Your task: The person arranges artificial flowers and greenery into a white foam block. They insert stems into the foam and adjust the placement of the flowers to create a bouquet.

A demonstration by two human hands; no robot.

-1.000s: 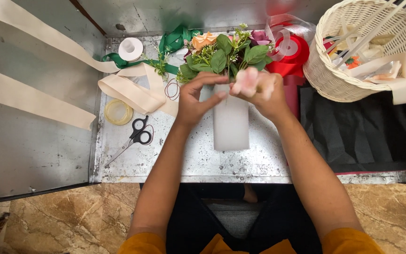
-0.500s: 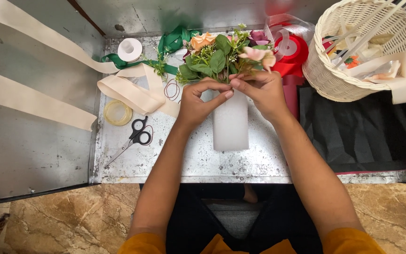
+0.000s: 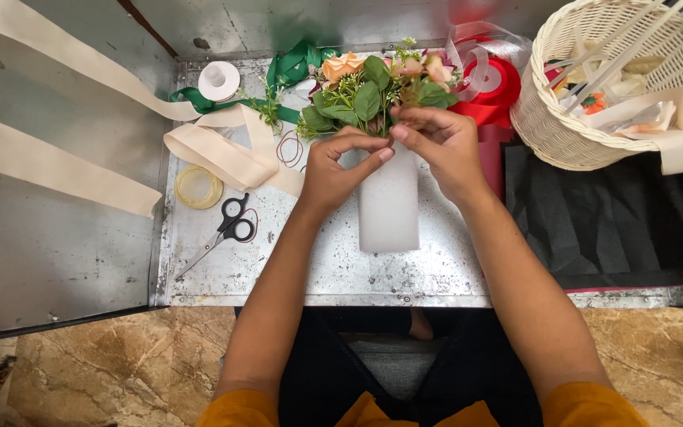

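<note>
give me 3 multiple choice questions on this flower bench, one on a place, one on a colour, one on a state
1. Where do the scissors lie?
A. in the basket
B. left of the white block
C. on the floor

2. What colour is the spool behind the right hand?
A. red
B. blue
C. black

3. What are the hands doing?
A. resting flat on the table
B. holding the scissors
C. both at the bouquet, atop the block

Answers: 1 B, they lie on the metal table left of the block. 2 A, its ribbon is red. 3 C, left hand and right hand meet at the bouquet base.
</note>
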